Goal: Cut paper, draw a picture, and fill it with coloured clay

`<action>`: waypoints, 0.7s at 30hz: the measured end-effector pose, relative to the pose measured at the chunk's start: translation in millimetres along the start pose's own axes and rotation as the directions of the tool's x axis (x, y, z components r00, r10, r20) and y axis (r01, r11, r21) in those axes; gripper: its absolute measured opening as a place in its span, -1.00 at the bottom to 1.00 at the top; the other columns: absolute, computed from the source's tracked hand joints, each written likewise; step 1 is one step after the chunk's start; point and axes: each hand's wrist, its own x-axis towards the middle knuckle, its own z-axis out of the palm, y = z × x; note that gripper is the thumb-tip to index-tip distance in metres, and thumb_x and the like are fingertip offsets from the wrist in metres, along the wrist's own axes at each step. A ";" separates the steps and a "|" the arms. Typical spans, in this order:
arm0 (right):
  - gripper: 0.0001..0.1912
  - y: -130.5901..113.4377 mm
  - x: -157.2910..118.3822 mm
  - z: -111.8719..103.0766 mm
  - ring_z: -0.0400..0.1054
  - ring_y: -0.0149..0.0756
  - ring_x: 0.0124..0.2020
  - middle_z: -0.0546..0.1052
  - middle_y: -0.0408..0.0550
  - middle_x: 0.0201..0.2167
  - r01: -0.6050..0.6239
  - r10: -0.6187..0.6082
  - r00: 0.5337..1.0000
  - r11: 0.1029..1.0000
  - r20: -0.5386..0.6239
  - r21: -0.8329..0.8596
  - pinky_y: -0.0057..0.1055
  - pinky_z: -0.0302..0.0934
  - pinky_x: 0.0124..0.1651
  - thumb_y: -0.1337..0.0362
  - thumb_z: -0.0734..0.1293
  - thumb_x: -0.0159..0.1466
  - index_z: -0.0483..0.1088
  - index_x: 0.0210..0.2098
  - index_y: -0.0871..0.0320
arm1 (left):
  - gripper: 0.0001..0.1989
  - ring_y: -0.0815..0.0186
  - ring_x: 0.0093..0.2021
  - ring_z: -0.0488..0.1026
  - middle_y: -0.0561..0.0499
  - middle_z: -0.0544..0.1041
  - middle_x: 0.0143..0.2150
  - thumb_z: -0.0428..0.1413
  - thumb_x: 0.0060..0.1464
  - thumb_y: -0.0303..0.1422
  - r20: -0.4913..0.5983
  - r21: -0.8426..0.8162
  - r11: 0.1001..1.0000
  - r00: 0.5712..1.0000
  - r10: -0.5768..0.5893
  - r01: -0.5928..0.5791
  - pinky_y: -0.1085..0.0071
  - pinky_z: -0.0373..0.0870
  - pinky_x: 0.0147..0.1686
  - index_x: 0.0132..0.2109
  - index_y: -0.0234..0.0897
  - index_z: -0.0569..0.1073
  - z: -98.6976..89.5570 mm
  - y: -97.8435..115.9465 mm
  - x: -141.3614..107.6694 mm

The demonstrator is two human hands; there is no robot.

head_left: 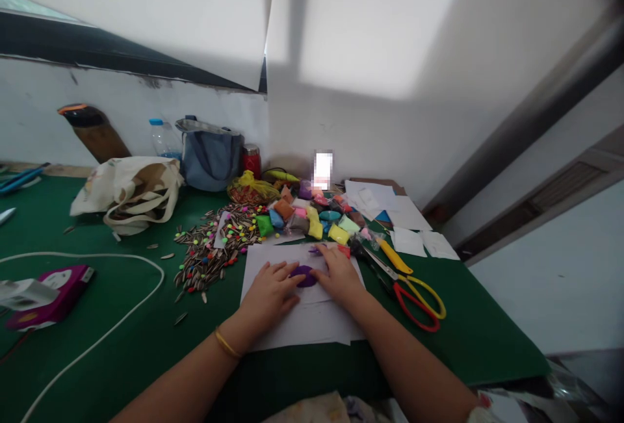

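A flattened purple clay disc (305, 276) lies on white paper (314, 322) in front of me. My left hand (273, 292) rests on the paper with its fingers stretched out, the tips at the disc's left edge. From the other side my right hand (338, 275) touches the disc's right edge, its fingers extended and apart. A small purple piece (316, 251) shows just beyond the right fingertips; I cannot make out what it is. Colourful packets of clay (314, 223) are heaped behind the paper.
Scissors (409, 293) with red and yellow handles and a yellow cutter (394, 256) lie to the right. Sunflower seeds (207, 260) mixed with bright beads spread at left. Further left are a white cable (156, 280), a purple power strip (51, 293) and a canvas bag (131, 182).
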 end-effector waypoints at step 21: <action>-0.66 0.7 -3.0 6.9 0.35 -0.18 -0.18 0.47 0.06 -0.18 0.205 -0.201 0.976 0.978 -0.082 0.034 -0.25 0.26 -0.08 0.30 0.24 0.32 0.34 0.07 0.19 | -0.95 0.19 -0.13 0.38 -0.05 0.46 -0.17 0.13 0.13 -0.39 -0.062 -0.012 1.000 0.998 0.012 -0.013 0.25 0.31 -0.09 -0.24 -0.23 0.49 -25.7 29.5 4.8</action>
